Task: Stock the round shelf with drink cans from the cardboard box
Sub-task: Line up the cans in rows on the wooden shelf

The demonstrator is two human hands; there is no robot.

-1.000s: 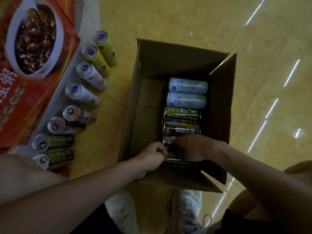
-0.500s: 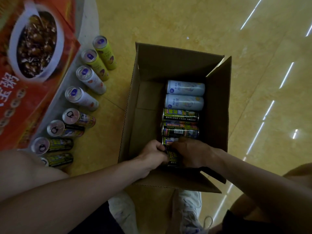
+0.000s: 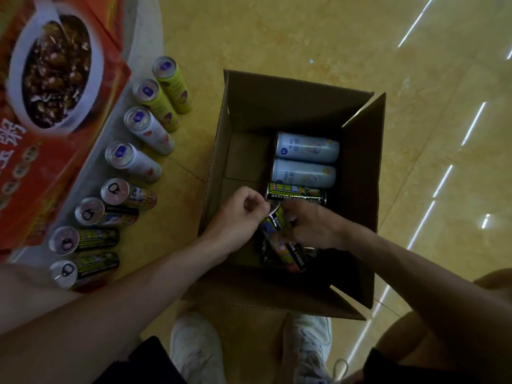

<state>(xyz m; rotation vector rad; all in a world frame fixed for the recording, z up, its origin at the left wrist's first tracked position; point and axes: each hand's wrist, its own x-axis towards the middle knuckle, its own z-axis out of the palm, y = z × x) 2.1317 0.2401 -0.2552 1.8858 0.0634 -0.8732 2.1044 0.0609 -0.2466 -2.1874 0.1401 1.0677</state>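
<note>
An open cardboard box stands on the floor with drink cans lying in its right half: two pale blue cans at the far end and a dark green-labelled can below them. Inside the box, my left hand and my right hand both hold dark cans, tilted up off the row. A second dark can shows under my right hand. The round shelf curves along the left, with several cans standing along its rim.
Red printed cartons with a bowl picture sit on the shelf behind the cans. My white shoes stand just below the box. Glossy yellow floor stretches to the right and beyond the box.
Both hands have lifted dark cans from the near end of the row and tilted them upward. The box and shelf cans are unmoved.
</note>
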